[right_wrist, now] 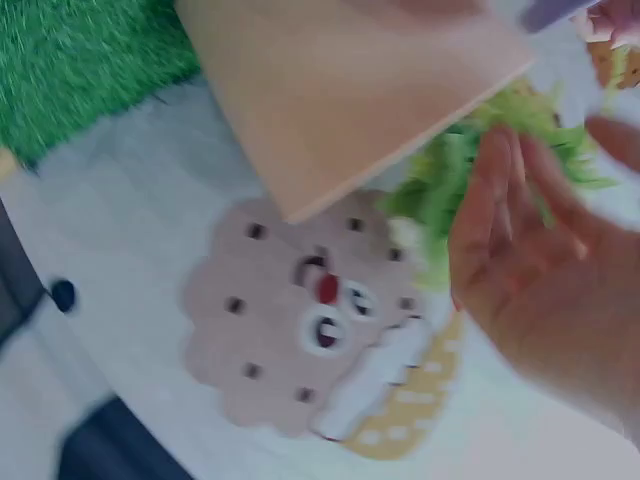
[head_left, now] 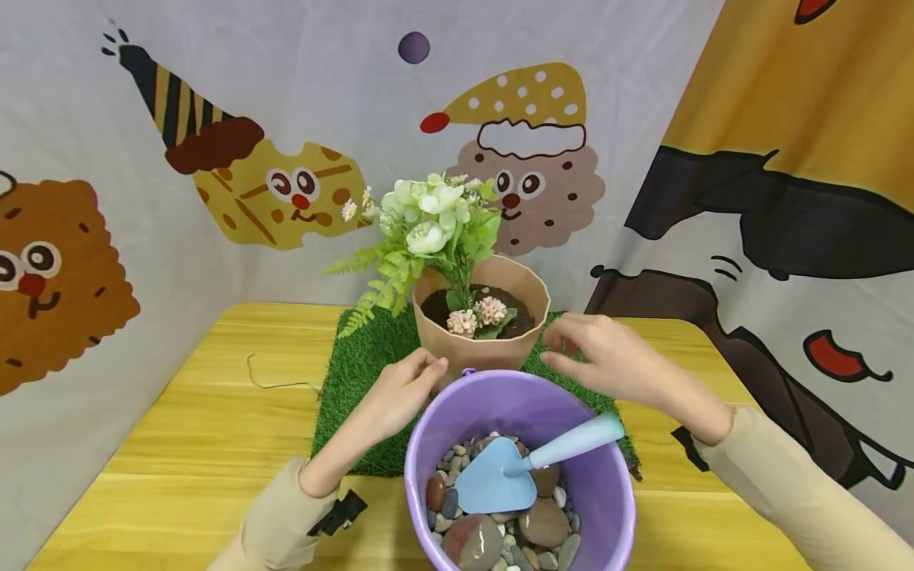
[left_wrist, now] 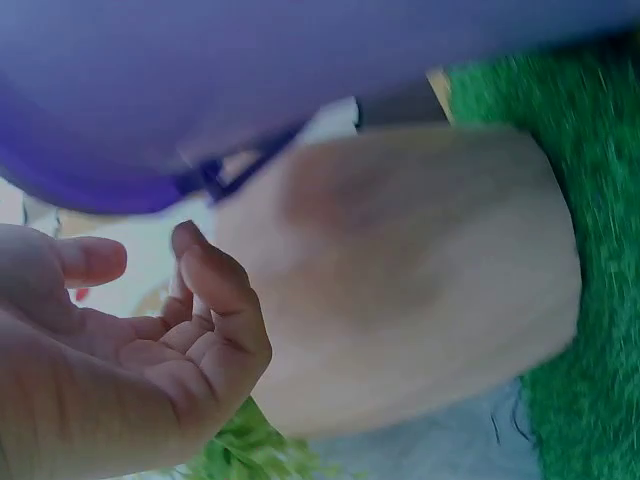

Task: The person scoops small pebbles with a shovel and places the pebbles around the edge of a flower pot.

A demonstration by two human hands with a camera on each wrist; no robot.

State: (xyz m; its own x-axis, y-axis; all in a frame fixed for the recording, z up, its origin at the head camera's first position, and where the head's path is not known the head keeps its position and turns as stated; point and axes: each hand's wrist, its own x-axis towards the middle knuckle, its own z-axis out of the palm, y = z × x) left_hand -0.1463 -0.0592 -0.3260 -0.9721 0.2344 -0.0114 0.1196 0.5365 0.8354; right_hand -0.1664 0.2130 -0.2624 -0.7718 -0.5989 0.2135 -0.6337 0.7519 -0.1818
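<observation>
The fingers of the left hand (head_left: 389, 396), left of centre in the head view, were loosely bent, with a gap between thumb and fingertips and nothing gripped. The fingers of the right hand (head_left: 614, 361), right of centre, were bent a little too, the thumb apart from them and nothing held between.

Between the hands, near the middle of the frame, a tan flowerpot (head_left: 485, 354) stood upright; whether any fingertip touched it could not be told. Dark soil (head_left: 527, 308) lay inside, and pale greenish-white flowers (head_left: 430, 212) rose from it among green leaves, leaning toward the upper left. Pink blossoms (head_left: 492, 310) sat low by the front rim.

At bottom centre, overlapping the pot's lower part in the view, was a purple bucket (head_left: 603, 500) (its near edge cut off by the frame). It held rounded stones (head_left: 544, 524) of mixed sizes. On them lay a light blue trowel (head_left: 496, 478), its handle slanting up toward the bucket's right side.

Farther out, a green grass mat (head_left: 357, 432) spread beneath the pot on a yellow wood-grain table (head_left: 200, 444), with a thin dark wire (head_left: 286, 386) at left. Beige sleeves (head_left: 274, 519) entered from both lower corners, and a pale backdrop (head_left: 286, 71) printed with cartoon faces filled the top.
</observation>
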